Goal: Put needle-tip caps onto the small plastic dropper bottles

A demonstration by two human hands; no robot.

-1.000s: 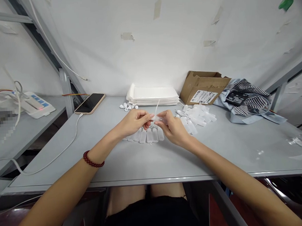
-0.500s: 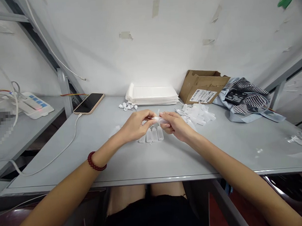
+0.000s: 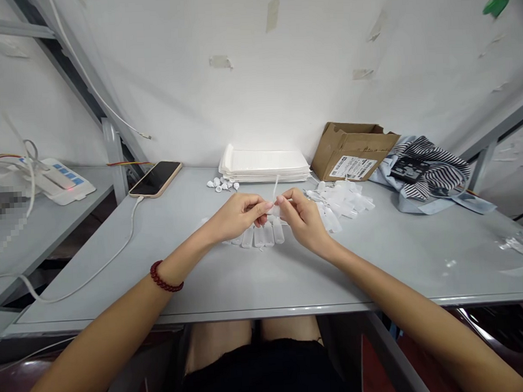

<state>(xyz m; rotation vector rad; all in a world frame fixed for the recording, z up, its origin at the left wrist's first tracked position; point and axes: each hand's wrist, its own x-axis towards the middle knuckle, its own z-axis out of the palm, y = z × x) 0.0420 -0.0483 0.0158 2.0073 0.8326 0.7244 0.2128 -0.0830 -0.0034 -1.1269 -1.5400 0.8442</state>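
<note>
Fingers of my left hand are closed on a small translucent white bottle, mostly hidden between the hands. My right hand pinches the same piece from the other side, fingertips nearly touching the left ones. A thin white strip sticks up between them. Just below the hands lies a row of several translucent bottles on the grey table. A loose pile of similar bottles is right of my right hand. Several small white caps lie behind my left hand.
A stack of white sheets or trays stands by the wall. Right of it are an open cardboard box and a striped cloth bundle. At the left, a phone is plugged into a white cable. A clear bottle lies far right.
My right hand has turned, its fingers now higher and bent over the piece. The thin white strip stands up more visibly between the hands. My left hand has barely moved.
</note>
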